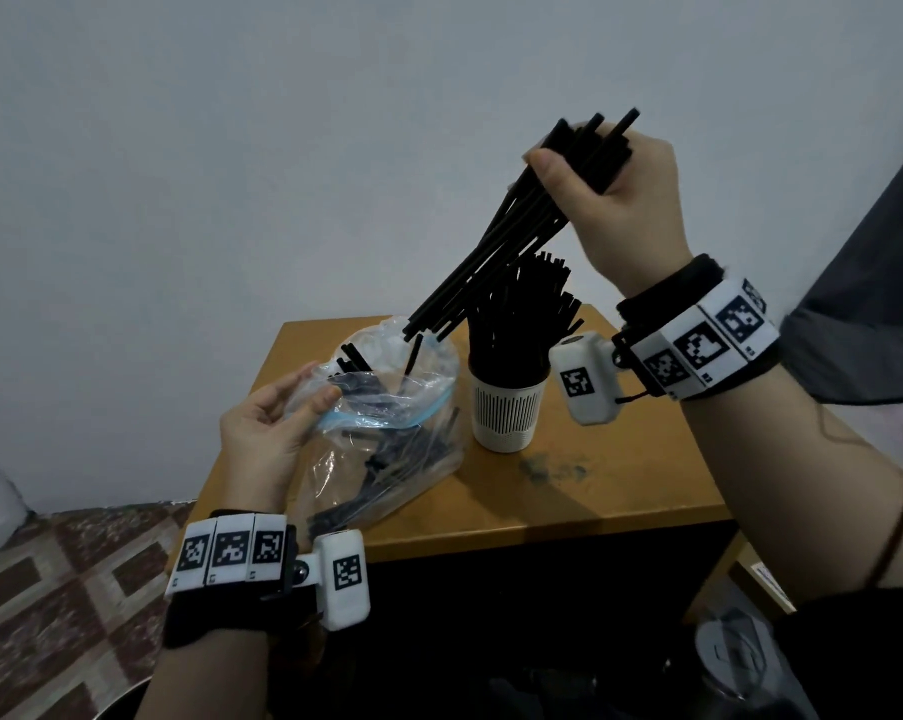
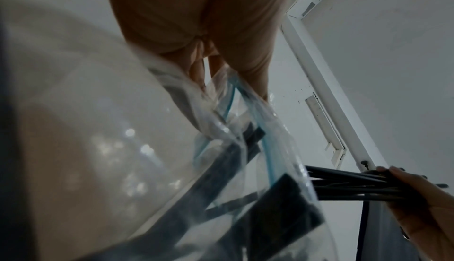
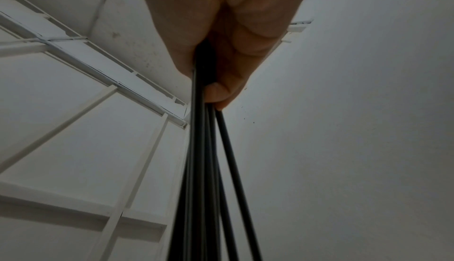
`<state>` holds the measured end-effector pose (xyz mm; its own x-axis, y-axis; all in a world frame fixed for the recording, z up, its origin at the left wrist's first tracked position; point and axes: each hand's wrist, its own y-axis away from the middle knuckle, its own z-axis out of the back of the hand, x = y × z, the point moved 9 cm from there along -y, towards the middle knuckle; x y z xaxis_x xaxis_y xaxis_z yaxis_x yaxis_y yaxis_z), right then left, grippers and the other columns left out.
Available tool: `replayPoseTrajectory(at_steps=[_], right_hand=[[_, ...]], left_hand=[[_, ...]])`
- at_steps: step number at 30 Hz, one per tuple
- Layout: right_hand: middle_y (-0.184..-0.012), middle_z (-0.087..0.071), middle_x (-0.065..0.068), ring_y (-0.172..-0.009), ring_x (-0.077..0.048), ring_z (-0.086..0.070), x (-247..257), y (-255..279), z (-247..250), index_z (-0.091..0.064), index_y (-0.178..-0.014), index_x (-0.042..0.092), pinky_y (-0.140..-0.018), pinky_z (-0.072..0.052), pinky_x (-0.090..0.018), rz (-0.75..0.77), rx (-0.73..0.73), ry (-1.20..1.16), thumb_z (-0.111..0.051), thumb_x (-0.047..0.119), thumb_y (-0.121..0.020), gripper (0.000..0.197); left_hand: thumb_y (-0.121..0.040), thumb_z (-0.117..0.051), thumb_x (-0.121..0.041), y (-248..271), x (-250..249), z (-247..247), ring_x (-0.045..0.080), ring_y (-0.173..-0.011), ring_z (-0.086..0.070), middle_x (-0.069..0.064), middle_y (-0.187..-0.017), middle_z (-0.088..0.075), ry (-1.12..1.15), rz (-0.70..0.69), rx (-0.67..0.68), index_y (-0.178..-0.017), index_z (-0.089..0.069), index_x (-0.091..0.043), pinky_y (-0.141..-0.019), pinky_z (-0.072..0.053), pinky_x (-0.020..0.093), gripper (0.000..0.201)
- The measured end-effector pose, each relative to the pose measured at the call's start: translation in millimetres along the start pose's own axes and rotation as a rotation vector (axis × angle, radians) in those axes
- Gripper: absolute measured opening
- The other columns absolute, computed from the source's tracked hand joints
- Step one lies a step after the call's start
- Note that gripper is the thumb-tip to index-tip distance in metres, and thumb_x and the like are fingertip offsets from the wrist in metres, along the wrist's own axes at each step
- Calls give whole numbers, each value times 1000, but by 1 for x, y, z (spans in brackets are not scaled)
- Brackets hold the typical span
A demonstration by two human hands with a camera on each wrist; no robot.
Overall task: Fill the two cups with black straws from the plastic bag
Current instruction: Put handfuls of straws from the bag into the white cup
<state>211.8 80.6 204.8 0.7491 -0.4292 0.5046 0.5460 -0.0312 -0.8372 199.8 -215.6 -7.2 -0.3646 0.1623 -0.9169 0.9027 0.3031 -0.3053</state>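
My right hand (image 1: pixel 602 171) grips a bundle of black straws (image 1: pixel 496 241) near their top ends, raised high over the table; their lower tips hang just above the mouth of the clear plastic bag (image 1: pixel 387 433). My left hand (image 1: pixel 278 413) pinches the bag's blue-zip rim and holds it open. More black straws (image 1: pixel 387 459) lie inside the bag. One white ribbed cup (image 1: pixel 506 407), packed with straws, stands right of the bag. I see only this one cup. The left wrist view shows the bag (image 2: pixel 172 148) and the bundle (image 2: pixel 349 185); the right wrist view shows the gripped straws (image 3: pixel 203 168).
The bag and cup sit on a small wooden table (image 1: pixel 595 491) with a dark smudge (image 1: pixel 553 467) near the cup. A plain wall is behind. Patterned floor (image 1: pixel 60 589) lies at the lower left, and dark items sit below the table's front edge.
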Motion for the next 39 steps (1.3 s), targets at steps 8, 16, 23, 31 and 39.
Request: replayPoseTrajectory(at_steps=[8, 16, 23, 31, 39], right_hand=[[-81, -72, -3, -78, -16, -72, -9, 3, 15, -69, -85, 9, -76, -57, -43, -4, 29, 40, -63, 25, -87, 17], [-82, -70, 2, -82, -14, -69, -32, 13, 6, -69, -90, 15, -80, -56, -38, -15, 139, 224, -59, 29, -87, 18], [-76, -57, 24, -69, 15, -58, -45, 24, -1, -69, -103, 14, -65, -41, -2, 24, 123, 281, -61, 17, -89, 17], [-72, -53, 24, -66, 15, -56, -47, 26, -13, -68, -107, 14, -57, -38, 0, 11, 211, 311, -61, 13, -89, 19], [-89, -67, 5, -84, -7, -63, -62, 35, -38, -69, -103, 14, -73, -43, -1, -50, 351, 345, -60, 16, -89, 16]], left_hand=[[-62, -77, -22, -1, 4, 15, 30, -97, -69, 15, -105, -70, 14, 28, -90, -112, -68, -7, -80, -58, 38, 53], [-71, -75, -15, -2, 4, 15, 19, -84, -71, 12, -103, -70, 22, 16, -100, -117, -66, -3, -79, -59, 31, 48], [-63, -76, -20, -4, 7, 15, 16, -81, -72, 7, -97, -73, 40, 21, -87, -113, -67, -5, -71, -60, 26, 53], [-62, -77, -23, -5, 10, 18, 24, -88, -70, 13, -103, -71, 45, 12, -89, -108, -69, -10, -75, -60, 29, 49], [-63, -77, -19, -4, 12, 15, 13, -77, -72, 0, -91, -75, 61, 16, -74, -107, -69, -8, -68, -59, 24, 47]])
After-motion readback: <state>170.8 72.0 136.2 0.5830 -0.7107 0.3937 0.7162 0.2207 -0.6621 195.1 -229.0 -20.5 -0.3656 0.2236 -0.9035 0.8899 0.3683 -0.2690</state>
